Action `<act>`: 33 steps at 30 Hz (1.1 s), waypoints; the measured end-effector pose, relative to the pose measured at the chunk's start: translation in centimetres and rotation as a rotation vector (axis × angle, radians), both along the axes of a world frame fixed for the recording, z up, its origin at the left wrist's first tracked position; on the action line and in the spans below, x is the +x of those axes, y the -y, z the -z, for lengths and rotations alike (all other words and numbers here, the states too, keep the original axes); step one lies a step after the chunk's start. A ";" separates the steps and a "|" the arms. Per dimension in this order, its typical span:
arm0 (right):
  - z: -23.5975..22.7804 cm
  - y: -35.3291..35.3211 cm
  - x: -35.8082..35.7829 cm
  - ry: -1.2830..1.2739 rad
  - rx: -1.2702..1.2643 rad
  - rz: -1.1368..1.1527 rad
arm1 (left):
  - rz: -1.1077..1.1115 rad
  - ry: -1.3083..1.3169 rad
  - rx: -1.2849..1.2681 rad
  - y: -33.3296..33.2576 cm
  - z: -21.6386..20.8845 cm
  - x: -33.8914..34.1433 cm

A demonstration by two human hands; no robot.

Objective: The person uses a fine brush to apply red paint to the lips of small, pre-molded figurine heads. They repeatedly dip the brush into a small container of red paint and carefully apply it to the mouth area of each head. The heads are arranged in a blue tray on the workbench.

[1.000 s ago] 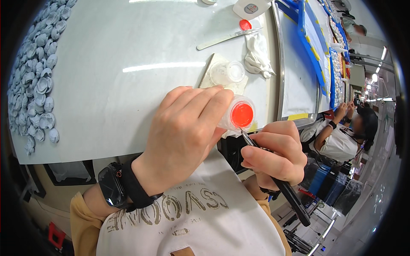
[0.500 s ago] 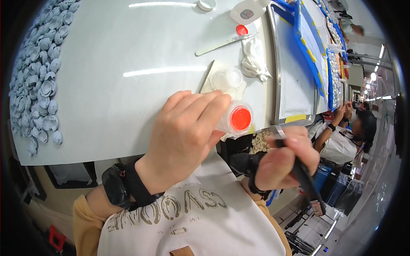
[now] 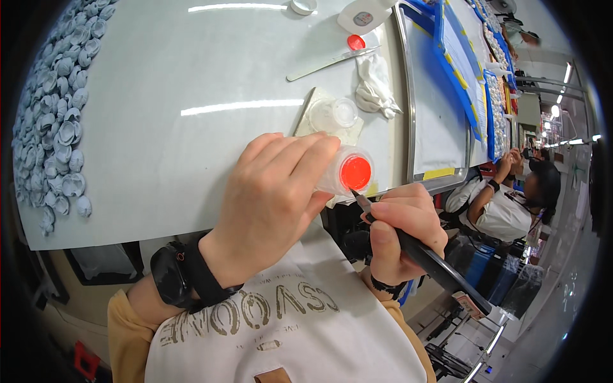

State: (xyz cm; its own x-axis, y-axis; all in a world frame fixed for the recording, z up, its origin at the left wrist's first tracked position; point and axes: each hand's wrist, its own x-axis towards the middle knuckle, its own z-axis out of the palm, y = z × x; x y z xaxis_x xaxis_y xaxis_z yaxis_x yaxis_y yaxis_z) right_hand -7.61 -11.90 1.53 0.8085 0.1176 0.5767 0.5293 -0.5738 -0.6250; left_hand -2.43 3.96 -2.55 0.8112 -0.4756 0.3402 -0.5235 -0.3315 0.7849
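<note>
My left hand (image 3: 271, 204) reaches across the table edge, its fingers closed against a clear plastic cup (image 3: 332, 180) whose round end shows a bright red disc (image 3: 355, 173). Whether the red is a filling or a cap, I cannot tell. In my right hand (image 3: 408, 233) is a black-handled tool (image 3: 440, 271) with a narrow, dark, pointed tip, pinched near the front like a pen. That tip touches or nearly touches the lower rim of the red disc. Just beyond my left fingertips, a small translucent cup (image 3: 343, 112) stands on a pale flat pad (image 3: 310, 110).
Past the pad lie tweezers (image 3: 325, 65), a crumpled white cloth (image 3: 375, 86), a small red disc (image 3: 355, 42) and a white bottle (image 3: 365, 15). A metal-rimmed tray (image 3: 412, 96) and blue trays (image 3: 461, 73) stand right. Pale shell-like pieces (image 3: 64, 131) cover the far left. A co-worker (image 3: 504, 207) sits right.
My right hand has moved left and turned, bringing the black tool's tip to the red disc's rim. My left hand keeps its hold on the clear cup.
</note>
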 end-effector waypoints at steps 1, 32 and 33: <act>0.0 -0.1 0.0 -0.007 -0.001 0.001 | -0.001 -0.001 -0.003 0.0 0.0 0.0; 0.4 0.1 0.8 0.058 0.060 -0.055 | -0.024 -0.001 -0.005 0.1 0.3 -0.3; 0.3 0.1 1.0 0.055 0.058 -0.053 | -0.022 0.003 -0.015 0.1 0.3 -0.3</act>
State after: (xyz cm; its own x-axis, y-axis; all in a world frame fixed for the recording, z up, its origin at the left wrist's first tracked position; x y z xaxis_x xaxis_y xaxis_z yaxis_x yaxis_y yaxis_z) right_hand -6.66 -11.99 1.22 0.7689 0.1241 0.6273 0.5923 -0.5080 -0.6255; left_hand -2.69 3.85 -2.83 0.8203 -0.4527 0.3495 -0.5187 -0.3314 0.7881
